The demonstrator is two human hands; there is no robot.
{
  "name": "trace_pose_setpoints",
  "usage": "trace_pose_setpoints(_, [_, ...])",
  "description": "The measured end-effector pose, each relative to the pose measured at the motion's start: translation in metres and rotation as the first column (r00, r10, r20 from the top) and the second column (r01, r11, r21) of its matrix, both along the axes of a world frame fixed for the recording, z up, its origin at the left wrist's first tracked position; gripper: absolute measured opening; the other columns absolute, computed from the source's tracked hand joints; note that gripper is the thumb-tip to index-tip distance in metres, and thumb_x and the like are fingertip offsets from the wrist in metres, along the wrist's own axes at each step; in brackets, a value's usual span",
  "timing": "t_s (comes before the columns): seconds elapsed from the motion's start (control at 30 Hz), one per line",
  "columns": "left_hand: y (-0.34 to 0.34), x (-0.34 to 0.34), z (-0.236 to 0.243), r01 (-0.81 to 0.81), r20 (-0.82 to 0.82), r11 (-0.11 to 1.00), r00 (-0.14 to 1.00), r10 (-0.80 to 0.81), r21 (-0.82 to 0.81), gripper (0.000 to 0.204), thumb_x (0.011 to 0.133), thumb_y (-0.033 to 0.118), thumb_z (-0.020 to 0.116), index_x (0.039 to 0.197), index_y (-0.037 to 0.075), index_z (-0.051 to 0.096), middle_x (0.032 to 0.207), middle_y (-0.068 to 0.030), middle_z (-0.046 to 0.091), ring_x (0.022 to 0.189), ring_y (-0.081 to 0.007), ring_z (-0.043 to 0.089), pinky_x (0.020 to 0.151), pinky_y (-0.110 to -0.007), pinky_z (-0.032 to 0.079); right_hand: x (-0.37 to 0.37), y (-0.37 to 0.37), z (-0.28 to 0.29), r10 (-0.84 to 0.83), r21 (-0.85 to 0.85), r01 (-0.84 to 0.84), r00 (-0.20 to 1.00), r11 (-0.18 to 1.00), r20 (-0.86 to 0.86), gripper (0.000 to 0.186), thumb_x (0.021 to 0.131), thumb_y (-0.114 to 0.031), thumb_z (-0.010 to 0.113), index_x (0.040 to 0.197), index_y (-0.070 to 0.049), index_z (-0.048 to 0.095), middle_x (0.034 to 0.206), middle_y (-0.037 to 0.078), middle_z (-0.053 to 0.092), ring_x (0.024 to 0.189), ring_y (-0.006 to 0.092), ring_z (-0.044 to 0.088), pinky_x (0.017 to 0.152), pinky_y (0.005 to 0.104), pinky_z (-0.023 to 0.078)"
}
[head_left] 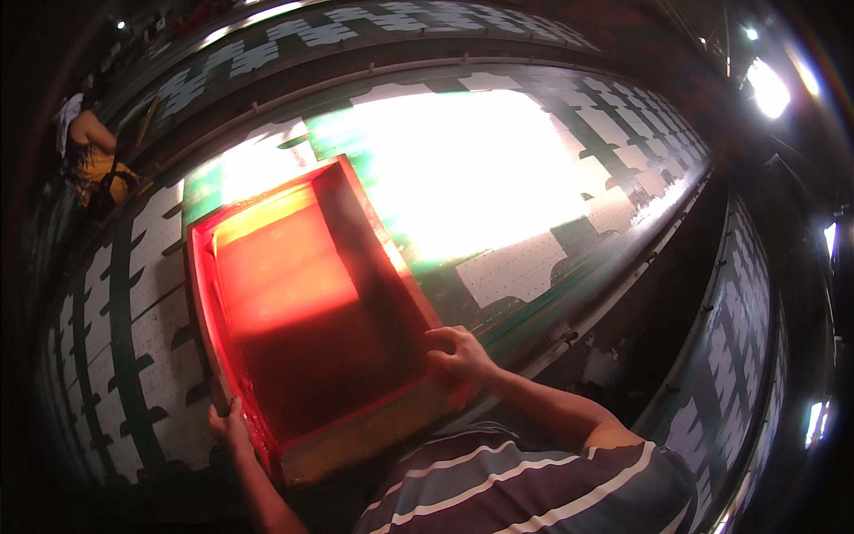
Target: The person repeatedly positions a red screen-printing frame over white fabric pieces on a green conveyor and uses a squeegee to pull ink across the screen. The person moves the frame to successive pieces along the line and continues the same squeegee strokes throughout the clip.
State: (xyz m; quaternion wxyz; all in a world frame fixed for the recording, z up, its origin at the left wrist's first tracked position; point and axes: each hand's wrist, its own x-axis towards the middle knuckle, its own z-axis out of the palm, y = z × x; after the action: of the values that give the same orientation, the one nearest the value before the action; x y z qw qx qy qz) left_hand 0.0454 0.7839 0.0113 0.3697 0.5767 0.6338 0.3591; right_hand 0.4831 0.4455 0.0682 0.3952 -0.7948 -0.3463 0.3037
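Note:
A red-stained screen printing frame [384, 238] lies tilted across the long printing table in front of me. Its mesh [289, 285] is red, brightly lit in the far part and shaded in the near part. My left hand [231, 429] is closed on the left side of the frame near its front corner. On the opposite side, my right hand [461, 353] grips the right edge with fingers curled over it. The underside of the frame is hidden, so I cannot tell whether it touches the table. Pale cut pieces [507, 278] are laid out beside it on the green-and-dark surface.
Strong glare washes out the table beyond the frame. A rail [614, 307] runs along the table's right edge, with a dark gap beyond it. Another table [721, 392] with pale pieces stands at the right. A person in yellow [96, 165] is at the far left.

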Motion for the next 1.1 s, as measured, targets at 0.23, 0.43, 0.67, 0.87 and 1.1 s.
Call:
trace_pose_setpoints(0.23, [-0.004,0.035,0.058,-0.026,0.020,0.999,0.999,0.026,0.021,0.070,0.095,0.015,0.084,0.151,-0.016,0.055,0.141,-0.0298,0.071,0.124,-0.0360,0.073,0.109,-0.044,0.055,0.020,-0.013,0.028,-0.064,0.085,0.059,0.997,0.995,0.050,0.050,0.093,-0.035,0.081,0.135,-0.009,0.079,0.142,0.023,0.071,0.142,0.0384,0.061,0.123,0.0475,0.047])
trace_pose_setpoints(0.43, [-0.075,0.138,0.083,0.034,-0.035,0.998,0.999,-0.032,0.058,0.057,0.097,0.013,0.083,0.147,-0.006,0.065,0.133,-0.0195,0.077,0.122,-0.0310,0.075,0.107,-0.042,0.055,0.122,-0.047,0.038,-0.149,0.177,0.130,0.984,0.976,0.096,0.048,0.092,-0.031,0.082,0.132,-0.004,0.079,0.135,0.024,0.073,0.136,0.0404,0.065,0.119,0.0470,0.050])
trace_pose_setpoints(0.67, [-0.167,0.304,0.034,0.026,0.265,0.997,0.963,-0.045,0.076,0.031,0.093,0.003,0.082,0.123,-0.003,0.075,0.115,-0.0089,0.079,0.101,-0.0213,0.075,0.097,-0.038,0.056,0.271,-0.133,0.023,-0.303,0.073,0.295,0.942,0.953,0.147,0.048,0.090,-0.034,0.083,0.130,-0.007,0.081,0.129,0.022,0.075,0.129,0.0360,0.069,0.113,0.0460,0.054])
trace_pose_setpoints(0.87, [-0.233,0.400,0.021,0.018,0.273,0.999,0.962,-0.027,0.035,0.026,0.093,0.001,0.082,0.116,-0.004,0.073,0.115,-0.0132,0.079,0.101,-0.0235,0.075,0.095,-0.039,0.058,0.360,-0.192,0.007,-0.347,0.048,0.345,0.916,0.938,0.201,0.042,0.090,-0.033,0.085,0.126,-0.012,0.083,0.128,0.020,0.073,0.129,0.0360,0.067,0.113,0.0442,0.053])
trace_pose_setpoints(1.1, [-0.259,0.449,0.015,0.008,0.185,0.998,0.983,-0.020,0.069,0.028,0.090,0.002,0.085,0.115,-0.004,0.074,0.111,-0.0111,0.079,0.099,-0.0227,0.075,0.093,-0.040,0.059,0.407,-0.230,-0.001,-0.335,0.055,0.331,0.923,0.942,0.188,0.039,0.091,-0.029,0.086,0.125,-0.009,0.083,0.127,0.019,0.073,0.125,0.0339,0.070,0.109,0.0420,0.056])
